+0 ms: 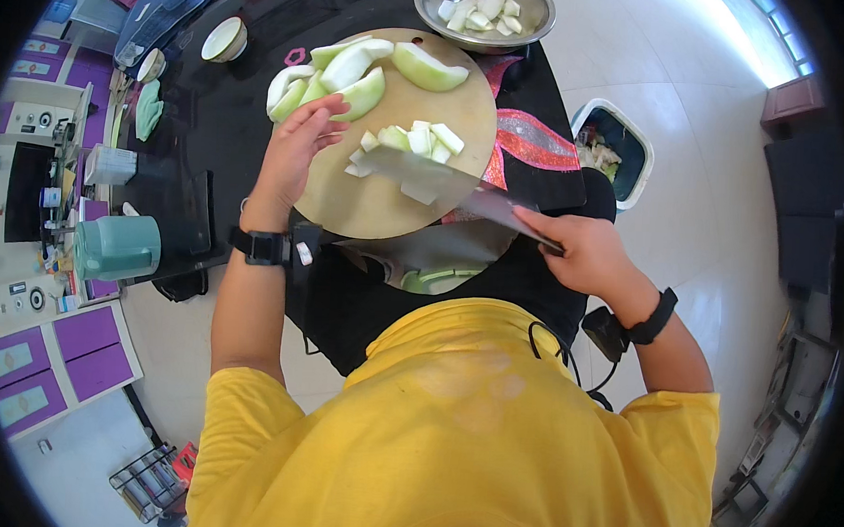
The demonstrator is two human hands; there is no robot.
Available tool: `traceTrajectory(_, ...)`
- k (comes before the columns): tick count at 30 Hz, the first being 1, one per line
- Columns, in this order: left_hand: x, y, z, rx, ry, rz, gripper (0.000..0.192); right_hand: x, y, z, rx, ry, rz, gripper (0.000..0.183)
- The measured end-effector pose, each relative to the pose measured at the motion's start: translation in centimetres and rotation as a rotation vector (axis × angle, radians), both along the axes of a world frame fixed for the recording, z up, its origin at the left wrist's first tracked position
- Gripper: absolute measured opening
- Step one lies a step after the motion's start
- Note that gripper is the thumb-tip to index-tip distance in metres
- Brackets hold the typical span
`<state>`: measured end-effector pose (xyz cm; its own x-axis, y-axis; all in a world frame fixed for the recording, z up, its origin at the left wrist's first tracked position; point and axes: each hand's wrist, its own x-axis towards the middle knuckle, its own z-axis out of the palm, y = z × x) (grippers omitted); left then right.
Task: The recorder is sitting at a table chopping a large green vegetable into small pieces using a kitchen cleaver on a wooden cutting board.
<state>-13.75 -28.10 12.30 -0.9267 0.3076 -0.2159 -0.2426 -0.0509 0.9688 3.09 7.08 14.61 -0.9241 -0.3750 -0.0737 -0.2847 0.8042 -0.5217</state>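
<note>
My right hand [583, 255] is closed round the handle of a cleaver [426, 179], whose broad blade lies over the near part of a round cutting board [463, 124]. Cut chunks of a pale green gourd or melon [420, 140] sit just beyond the blade, and a piece shows at its near edge. My left hand [304, 142] is raised at the board's left side, fingers apart and holding nothing. Close beyond its fingertips, several long peeled wedges [353, 63] are piled. One more wedge [430, 67] lies apart to their right.
A metal bowl [422, 16] with cut pieces stands beyond the board. Two small bowls [225, 40] [151, 65], a green cloth [148, 110] and a teal jug [117, 247] are on the black table at left. A waste bin [646, 153] with scraps stands on the floor at right.
</note>
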Motion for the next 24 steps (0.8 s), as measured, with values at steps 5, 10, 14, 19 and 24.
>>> traceTrajectory(5,3.3,2.1,-7.2,-0.421,0.384,0.145,0.051,-0.2,1.8,-0.1,-0.550,-0.650,-0.445,0.046)
traceTrajectory(10,6.0,6.9,-7.8,-1.151,0.648,0.093,0.093,-0.4,3.6,-2.8,-1.032,-0.851,-0.602,0.016)
traceTrajectory(14,7.5,8.6,-7.4,-1.239,0.730,-0.041,0.107,-0.7,4.1,-4.8,-1.267,-1.001,-0.626,0.017)
traceTrajectory(19,6.7,8.9,-8.9,-1.205,0.725,0.077,0.109,-1.8,3.3,-6.3,-1.297,-1.129,-0.564,0.019)
traceTrajectory(24,6.2,10.2,-8.5,-1.196,0.673,0.149,0.107,-3.4,1.2,-7.2,-1.257,-1.185,-0.466,0.018)
